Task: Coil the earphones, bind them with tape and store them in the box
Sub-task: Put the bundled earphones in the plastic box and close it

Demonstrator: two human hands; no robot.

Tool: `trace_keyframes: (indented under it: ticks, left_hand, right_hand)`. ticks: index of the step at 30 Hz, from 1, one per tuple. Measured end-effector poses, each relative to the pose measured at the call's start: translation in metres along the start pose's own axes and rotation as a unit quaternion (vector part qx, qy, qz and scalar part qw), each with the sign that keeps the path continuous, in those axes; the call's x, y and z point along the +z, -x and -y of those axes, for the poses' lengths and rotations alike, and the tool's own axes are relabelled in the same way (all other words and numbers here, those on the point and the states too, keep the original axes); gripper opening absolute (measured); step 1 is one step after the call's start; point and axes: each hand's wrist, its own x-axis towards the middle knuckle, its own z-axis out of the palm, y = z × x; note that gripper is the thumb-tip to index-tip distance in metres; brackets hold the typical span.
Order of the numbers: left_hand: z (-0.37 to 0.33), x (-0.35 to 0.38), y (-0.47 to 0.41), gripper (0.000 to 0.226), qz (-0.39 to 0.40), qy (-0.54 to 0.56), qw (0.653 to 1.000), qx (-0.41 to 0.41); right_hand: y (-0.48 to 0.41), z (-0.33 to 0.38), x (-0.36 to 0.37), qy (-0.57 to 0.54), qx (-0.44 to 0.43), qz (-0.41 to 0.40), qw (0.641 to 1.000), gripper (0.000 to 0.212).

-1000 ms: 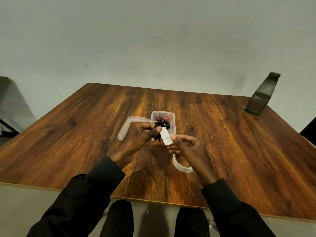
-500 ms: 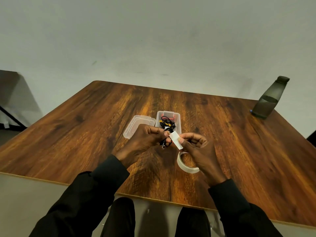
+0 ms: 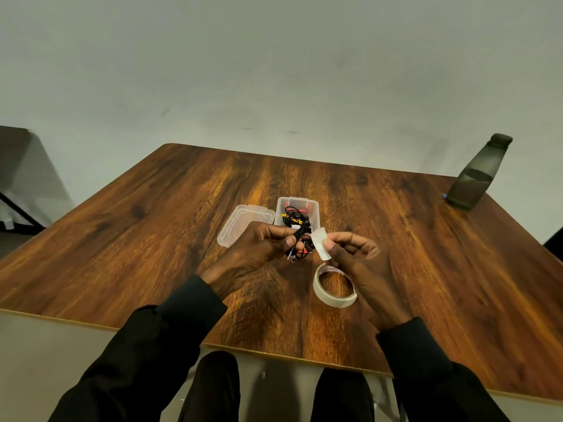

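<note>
Surface: wooden table [image 3: 182, 226] against a plain grey wall.
Left hand [image 3: 253, 254]: raised above table centre, palm down, forearm entering from 7 o'clock; thumb and fingers pinch the coiled black earphones [image 3: 300, 236].
Right hand [image 3: 362, 269]: forearm entering from 5 o'clock; thumb and forefinger pinch a white tape strip [image 3: 320, 243], held just beside the coil at its 3 o'clock.
Tape roll [image 3: 334, 287]: hangs at the right hand's lower fingers, partly hidden.
Box [image 3: 313, 208]: open, at 12 o'clock of the hands, holding other cables.
Lid [image 3: 243, 219]: flat, touching the box at its 9 o'clock.
Bottle [image 3: 478, 175]: upright, at 2 o'clock, well apart.
</note>
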Motion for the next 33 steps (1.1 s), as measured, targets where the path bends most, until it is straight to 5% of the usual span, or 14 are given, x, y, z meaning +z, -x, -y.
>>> trace_keyframes:
  ticks: [17,23,33]
  left_hand:
    - [-0.011,0.012,-0.001,0.035,0.034,-0.031,0.999,-0.025]
    - [-0.006,0.02,-0.004,0.017,-0.012,-0.028,1.0,-0.006]
    - [-0.013,0.013,-0.003,0.023,0.03,-0.097,0.995,-0.01]
  right_hand:
    - [-0.007,-0.005,0.024,0.116,-0.119,-0.045,0.985,0.014]
    - [-0.001,-0.011,0.029,0.159,-0.185,-0.081,0.966,0.013]
    - [-0.011,-0.007,0.013,0.298,-0.218,-0.004,0.929,0.041]
